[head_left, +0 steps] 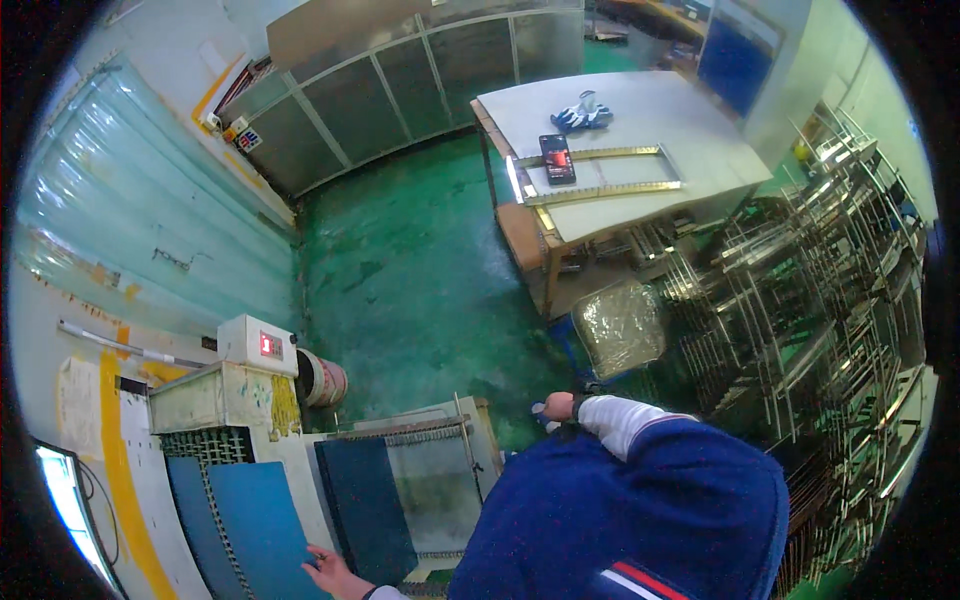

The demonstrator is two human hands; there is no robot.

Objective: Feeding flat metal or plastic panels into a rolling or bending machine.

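At the lower left my left hand (335, 577) reaches out with its fingers apart. Its fingertips lie beside the right edge of a flat blue panel (258, 520); whether they touch it I cannot tell. My right hand (559, 405) is lower centre, beyond my blue-and-white sleeve, with its fingers curled. A small blue and white thing (541, 411) shows against those fingers, too small to make out. Between my hands stands a rack (430, 435) with a spring-like toothed bar, bearing a dark blue panel (365, 510).
A white-topped table (640, 105) holds gloves (582, 113), a phone (557, 160) and a metal frame (620, 188). Metal racks (800, 310) crowd the right. A plastic-wrapped bundle (620, 328) sits below the table. A control box (257, 344) and a bucket (326, 380) stand left.
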